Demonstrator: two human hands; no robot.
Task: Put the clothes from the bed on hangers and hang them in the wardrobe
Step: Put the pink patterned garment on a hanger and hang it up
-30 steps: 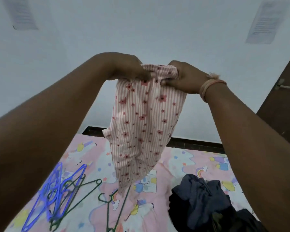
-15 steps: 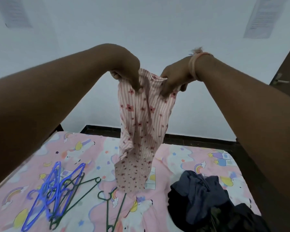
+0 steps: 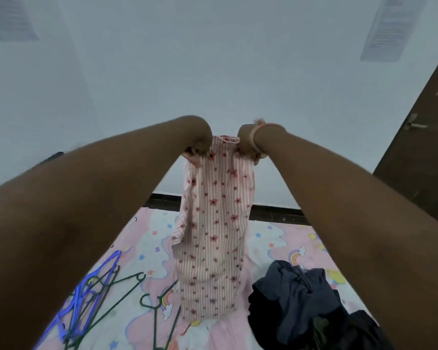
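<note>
Lifted higher since before: pink top (image 3: 214,223), pinched at its neck by left hand (image 3: 200,145) and right hand (image 3: 247,145). No hanger inside yet; hangers (image 3: 91,294) and dark clothes (image 3: 301,299) on bed (image 3: 276,238).

This is a bedroom in a home: a bed with a pink cartoon-print sheet of rainbows and stars (image 3: 283,238) fills the floor below plain white walls (image 3: 213,72). Blue and green plastic hangers (image 3: 94,286) lie at its left edge (a dark heap of clothes (image 3: 301,299) at the right), beside a brown wooden door (image 3: 420,152).
</note>
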